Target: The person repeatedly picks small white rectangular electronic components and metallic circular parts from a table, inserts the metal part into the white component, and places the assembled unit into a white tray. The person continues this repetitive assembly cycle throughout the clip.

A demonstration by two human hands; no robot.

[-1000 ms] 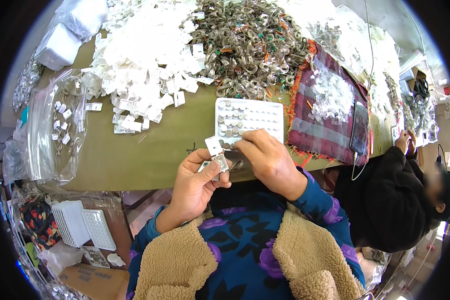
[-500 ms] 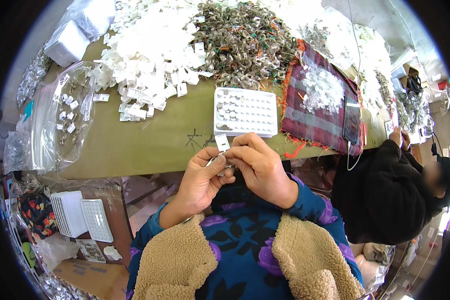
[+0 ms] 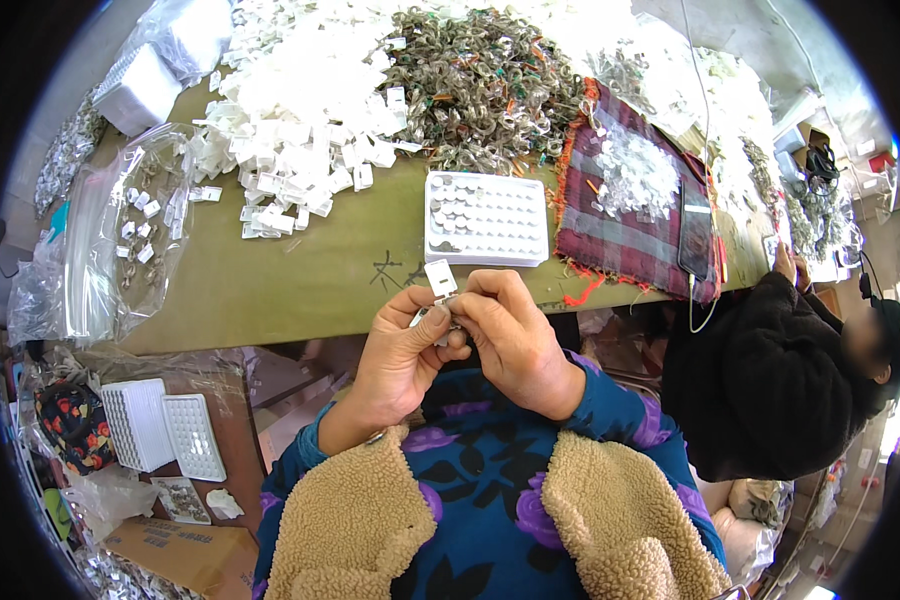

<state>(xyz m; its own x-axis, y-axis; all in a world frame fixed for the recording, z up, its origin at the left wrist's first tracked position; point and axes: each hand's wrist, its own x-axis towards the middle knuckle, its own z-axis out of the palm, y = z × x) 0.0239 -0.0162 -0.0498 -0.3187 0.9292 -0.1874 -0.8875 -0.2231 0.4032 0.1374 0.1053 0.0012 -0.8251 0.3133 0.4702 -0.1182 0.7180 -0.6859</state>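
Note:
Just in front of my body, over the table's near edge, my left hand [image 3: 402, 350] pinches a small white plastic case [image 3: 441, 277] whose lid stands up and has a rectangular slot. The fingers of my right hand [image 3: 518, 338] are closed at the lower part of the same case, thumb and forefinger together. What lies between those right fingertips is hidden. Beyond the hands stands a white tray [image 3: 523, 258] with rows of round cells. Silvery round pieces [image 3: 456, 211] fill cells mainly on its left side.
Loose white plastic pieces [image 3: 300, 165] heap up at the back left, beside a pile of brownish clear parts [image 3: 480, 90]. On the right lie a plaid cloth [image 3: 600, 245] and a phone [image 3: 694, 235] with a cable. A zip bag [image 3: 100, 260] lies left. A person in black [image 3: 770, 390] sits at right.
Both hands stay together at the white case, with only slight finger movement. The whole view has shifted a little, and the table things on the right sit slightly further left.

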